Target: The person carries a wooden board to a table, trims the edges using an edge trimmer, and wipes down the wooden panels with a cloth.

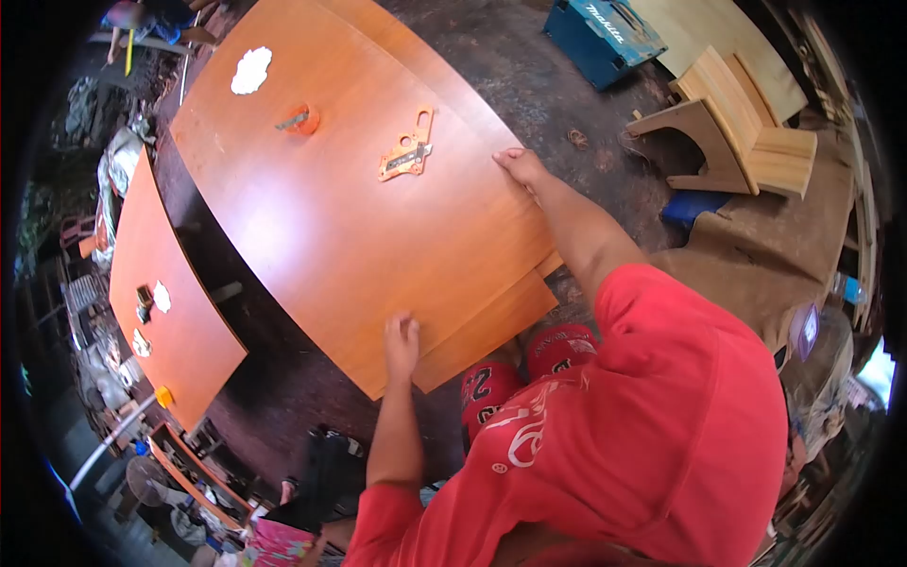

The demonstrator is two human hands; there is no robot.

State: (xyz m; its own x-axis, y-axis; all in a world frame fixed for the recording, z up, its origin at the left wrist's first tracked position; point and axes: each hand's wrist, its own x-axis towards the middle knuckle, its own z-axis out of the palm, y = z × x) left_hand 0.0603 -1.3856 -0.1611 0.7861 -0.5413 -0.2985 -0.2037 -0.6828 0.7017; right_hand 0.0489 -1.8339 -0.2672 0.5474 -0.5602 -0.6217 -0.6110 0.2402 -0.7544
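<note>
Glossy orange-brown wood sheets [359,246] lie stacked in front of me, their edges slightly offset. My right hand [521,168] is at the right edge of the top sheet, thumb and fingers closed on it. Over the near end of the stack, my left hand [402,345] has its fingers curled in; what they hold, if anything, is hidden. On the top sheet lies a flat wooden template [408,149] with holes and a dark metal strip on it. Farther off are an orange round object [302,120] with a grey piece and a white irregular patch [251,71].
Another orange-brown sheet [175,312] with small items stands at left, across a dark gap. A teal Makita case [603,40] and a light wooden assembly [732,137] are at right. Another person [156,19] is at the far upper left.
</note>
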